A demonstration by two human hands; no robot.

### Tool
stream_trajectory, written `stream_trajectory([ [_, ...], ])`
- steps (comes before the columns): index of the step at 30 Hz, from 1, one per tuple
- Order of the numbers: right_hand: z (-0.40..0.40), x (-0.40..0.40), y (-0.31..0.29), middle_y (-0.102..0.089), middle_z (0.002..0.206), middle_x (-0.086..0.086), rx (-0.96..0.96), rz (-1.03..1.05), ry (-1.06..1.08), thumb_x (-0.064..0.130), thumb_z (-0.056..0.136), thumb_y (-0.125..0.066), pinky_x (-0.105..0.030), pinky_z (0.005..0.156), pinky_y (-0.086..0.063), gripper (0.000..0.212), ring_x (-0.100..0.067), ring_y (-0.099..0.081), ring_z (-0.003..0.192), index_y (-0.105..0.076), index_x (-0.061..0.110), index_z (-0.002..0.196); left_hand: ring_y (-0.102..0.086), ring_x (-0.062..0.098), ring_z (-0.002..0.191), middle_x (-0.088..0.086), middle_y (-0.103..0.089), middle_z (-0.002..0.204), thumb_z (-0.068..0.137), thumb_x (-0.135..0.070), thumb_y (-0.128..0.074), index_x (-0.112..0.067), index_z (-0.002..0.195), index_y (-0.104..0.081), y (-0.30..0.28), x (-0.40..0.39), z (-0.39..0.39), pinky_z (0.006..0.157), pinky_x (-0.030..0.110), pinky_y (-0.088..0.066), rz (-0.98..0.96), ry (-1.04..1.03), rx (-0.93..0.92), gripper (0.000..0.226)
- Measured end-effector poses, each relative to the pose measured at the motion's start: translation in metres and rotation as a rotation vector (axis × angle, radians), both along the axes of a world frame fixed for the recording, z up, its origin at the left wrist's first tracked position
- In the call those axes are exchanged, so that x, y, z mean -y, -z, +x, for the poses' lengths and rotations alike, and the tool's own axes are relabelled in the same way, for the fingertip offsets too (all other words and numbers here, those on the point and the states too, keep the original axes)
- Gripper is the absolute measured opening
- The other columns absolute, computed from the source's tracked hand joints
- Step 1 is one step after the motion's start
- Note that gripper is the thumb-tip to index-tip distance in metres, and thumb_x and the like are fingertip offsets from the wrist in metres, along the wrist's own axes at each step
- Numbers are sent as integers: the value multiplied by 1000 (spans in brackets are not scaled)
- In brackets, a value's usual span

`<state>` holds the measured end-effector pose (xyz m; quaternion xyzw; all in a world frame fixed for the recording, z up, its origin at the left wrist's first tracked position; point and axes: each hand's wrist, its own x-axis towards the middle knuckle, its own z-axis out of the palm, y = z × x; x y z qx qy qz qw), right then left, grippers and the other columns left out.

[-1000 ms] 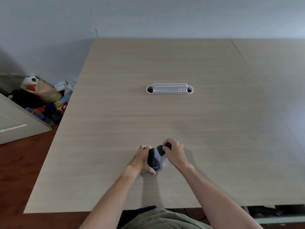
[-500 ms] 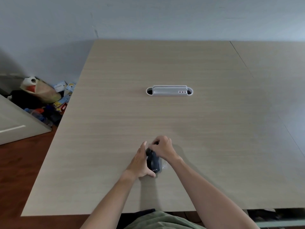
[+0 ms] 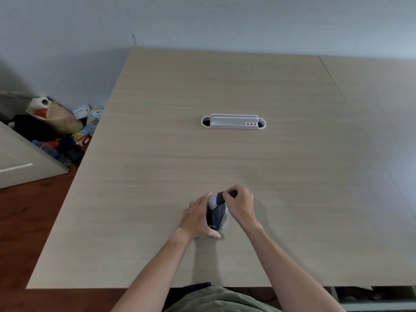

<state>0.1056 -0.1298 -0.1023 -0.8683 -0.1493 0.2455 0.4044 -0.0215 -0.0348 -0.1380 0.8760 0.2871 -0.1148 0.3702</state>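
A small dark grey and black rounded object, perhaps a rolled sock pair or pouch with white lettering near its bottom, rests on the light wooden table near the front edge. My left hand cups its left side, the thumb underneath at the front. My right hand pinches a black part at the object's far top end. What lies under the hands is hidden.
A white oblong cable tray is set in the middle of the table. A seam splits the tabletop on the right. On the floor at left lie a heap of bags and boxes and a pale cabinet.
My right hand moved from the object's right side over its top and now pinches the far end again. The left hand kept its hold. The view shifted slightly.
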Motion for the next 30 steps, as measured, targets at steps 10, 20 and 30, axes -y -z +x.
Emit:
stream_trajectory([
  [10, 23, 23, -4, -64, 73, 4, 48, 4, 33, 8, 78, -62, -25, 67, -41, 8, -16, -57, 71, -69, 12, 79, -35, 25, 133, -9, -34, 150, 51, -52, -83, -30, 151, -18, 0, 2, 7, 107, 41, -34, 89, 89, -38, 121],
  [20, 18, 23, 6, -68, 75, 3, 89, 31, -51, 6, 79, -63, -12, 60, -40, 7, -12, -58, 71, -68, 11, 80, -37, 25, 134, -5, -35, 149, 51, -43, -83, -24, 149, -22, 4, -1, -2, 106, 38, -37, 48, 65, -46, 117],
  [30, 15, 14, 5, -66, 75, 4, 106, 71, -103, 8, 81, -64, -9, 60, -38, 5, -8, -56, 70, -68, 11, 83, -51, 24, 105, 1, -50, 109, 59, -38, -78, -15, 112, -45, -1, 24, -4, 89, 37, -48, -13, -323, 15, 66],
])
